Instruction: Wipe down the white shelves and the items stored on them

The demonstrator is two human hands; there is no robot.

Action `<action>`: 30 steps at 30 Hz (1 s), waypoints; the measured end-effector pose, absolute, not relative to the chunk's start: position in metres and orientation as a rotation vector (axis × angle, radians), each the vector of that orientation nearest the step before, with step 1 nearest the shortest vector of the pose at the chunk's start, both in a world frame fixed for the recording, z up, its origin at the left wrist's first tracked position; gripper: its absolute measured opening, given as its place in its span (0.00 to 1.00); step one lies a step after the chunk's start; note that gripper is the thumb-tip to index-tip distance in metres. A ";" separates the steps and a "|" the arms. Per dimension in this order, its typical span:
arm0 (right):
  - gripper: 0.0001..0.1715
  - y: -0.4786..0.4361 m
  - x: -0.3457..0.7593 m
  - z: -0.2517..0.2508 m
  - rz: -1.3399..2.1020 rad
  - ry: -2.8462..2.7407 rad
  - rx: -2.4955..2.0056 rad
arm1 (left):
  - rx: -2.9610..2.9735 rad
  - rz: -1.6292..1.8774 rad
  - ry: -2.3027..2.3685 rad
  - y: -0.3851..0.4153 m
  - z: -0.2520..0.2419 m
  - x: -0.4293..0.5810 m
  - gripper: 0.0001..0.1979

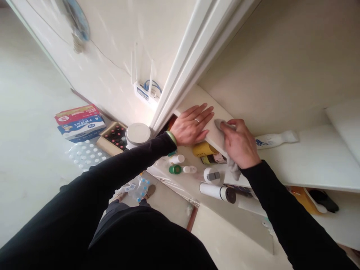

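Our left hand [191, 125] lies open and flat on the edge of a white shelf [216, 108], fingers spread, a ring [197, 120] on one finger. Our right hand [239, 144] is closed, gripping a grey cloth [233, 167] against that edge, with the cloth's end hanging below. Under the shelf lies a white flask [216, 193] with a dark cap. To the right lies a white bottle [274, 139] with blue print. Beyond our left hand, a white router [144, 93] has a blue cable, and red and blue cardboard boxes [80, 123] carry lettering too small to read.
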State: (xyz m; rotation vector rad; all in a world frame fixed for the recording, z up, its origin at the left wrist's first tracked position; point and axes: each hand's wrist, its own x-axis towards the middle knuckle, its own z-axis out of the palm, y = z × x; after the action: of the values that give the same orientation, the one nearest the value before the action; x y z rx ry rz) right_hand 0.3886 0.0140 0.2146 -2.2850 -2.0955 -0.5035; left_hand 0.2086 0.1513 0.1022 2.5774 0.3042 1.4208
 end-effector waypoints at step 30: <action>0.31 0.034 0.389 0.217 -0.359 -2.032 -2.346 | 2.611 1.322 0.343 0.150 0.110 0.200 0.32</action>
State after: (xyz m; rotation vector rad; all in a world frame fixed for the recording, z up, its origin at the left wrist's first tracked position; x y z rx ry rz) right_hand 0.3892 0.0342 0.2171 -2.3464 -2.0319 -0.3585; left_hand 0.2003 0.1496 0.1105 2.6111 0.3427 1.3222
